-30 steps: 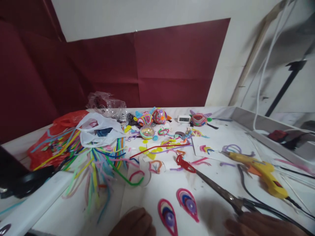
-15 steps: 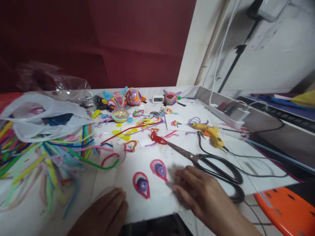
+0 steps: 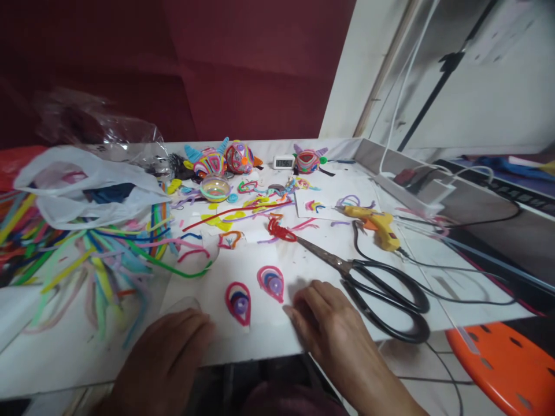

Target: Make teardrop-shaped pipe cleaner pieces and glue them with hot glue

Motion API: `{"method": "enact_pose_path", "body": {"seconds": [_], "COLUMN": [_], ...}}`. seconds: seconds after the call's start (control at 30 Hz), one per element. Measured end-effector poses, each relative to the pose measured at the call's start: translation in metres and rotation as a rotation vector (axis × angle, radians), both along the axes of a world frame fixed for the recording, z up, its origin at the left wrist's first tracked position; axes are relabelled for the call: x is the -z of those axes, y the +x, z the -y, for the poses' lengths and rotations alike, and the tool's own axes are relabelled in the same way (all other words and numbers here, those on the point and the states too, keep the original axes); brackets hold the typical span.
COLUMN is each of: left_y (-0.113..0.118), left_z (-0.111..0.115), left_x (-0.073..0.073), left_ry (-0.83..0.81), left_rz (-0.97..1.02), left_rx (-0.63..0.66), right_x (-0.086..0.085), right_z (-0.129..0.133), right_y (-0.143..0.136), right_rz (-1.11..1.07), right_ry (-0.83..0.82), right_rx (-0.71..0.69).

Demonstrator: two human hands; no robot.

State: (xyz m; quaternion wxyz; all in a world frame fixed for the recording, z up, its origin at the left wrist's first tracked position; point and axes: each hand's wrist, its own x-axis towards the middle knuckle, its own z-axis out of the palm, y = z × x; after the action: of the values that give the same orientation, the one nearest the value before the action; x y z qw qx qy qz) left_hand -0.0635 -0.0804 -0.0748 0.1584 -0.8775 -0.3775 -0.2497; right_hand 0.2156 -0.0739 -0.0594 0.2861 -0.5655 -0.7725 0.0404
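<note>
My left hand (image 3: 167,358) rests flat near the front edge of the white table (image 3: 269,341), beside a clear plastic piece (image 3: 182,304). My right hand (image 3: 327,323) lies palm down on the table with fingers apart, holding nothing. Between the hands lie two teardrop shapes made of coiled pipe cleaners, the left teardrop (image 3: 238,301) and the right teardrop (image 3: 272,282), whose edge is just left of my right fingertips. Large black scissors (image 3: 373,289) lie right beside my right hand, with a red pipe cleaner coil (image 3: 281,230) at their tip.
A heap of coloured pipe cleaners (image 3: 99,260) and a white plastic bag (image 3: 82,188) fill the left. A yellow glue gun (image 3: 375,222) with its cable lies right. Decorated balls (image 3: 225,159), a small clock (image 3: 284,162) and a clear bowl (image 3: 215,188) stand at the back. An orange stool (image 3: 507,364) is lower right.
The view swung down and to the right, bringing both hands fully into sight. My right hand shifted slightly toward the right teardrop; the left hand stays near the front edge.
</note>
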Motion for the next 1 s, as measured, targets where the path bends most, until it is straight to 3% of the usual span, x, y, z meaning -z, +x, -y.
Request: {"method": "enact_pose_path", "body": {"seconds": [0.2, 0.3, 0.43, 0.53, 0.63, 1.0], "left_y": [0.043, 0.068, 0.087, 0.095, 0.099, 0.095], "left_z": [0.018, 0.017, 0.009, 0.002, -0.003, -0.013], "left_x": [0.0, 0.002, -0.003, -0.013, -0.02, -0.021], "left_ry": [0.035, 0.189, 0.129, 0.078, 0.067, 0.099], "left_rz": [-0.03, 0.152, 0.047, -0.048, -0.122, -0.137], "left_rx": [0.1, 0.078, 0.11, 0.037, 0.047, 0.049], "right_x": [-0.001, -0.001, -0.004, -0.007, -0.008, -0.008], "right_z": [0.0, -0.002, -0.006, -0.008, -0.009, -0.001], "right_y": [-0.002, -0.002, -0.005, -0.007, -0.007, 0.005], "right_rz": [-0.01, 0.037, 0.145, 0.188, 0.185, -0.043], "right_ry": [0.001, 0.041, 0.081, 0.096, 0.086, -0.074], "right_rx": [-0.018, 0.001, -0.019, -0.063, -0.081, -0.105]}}
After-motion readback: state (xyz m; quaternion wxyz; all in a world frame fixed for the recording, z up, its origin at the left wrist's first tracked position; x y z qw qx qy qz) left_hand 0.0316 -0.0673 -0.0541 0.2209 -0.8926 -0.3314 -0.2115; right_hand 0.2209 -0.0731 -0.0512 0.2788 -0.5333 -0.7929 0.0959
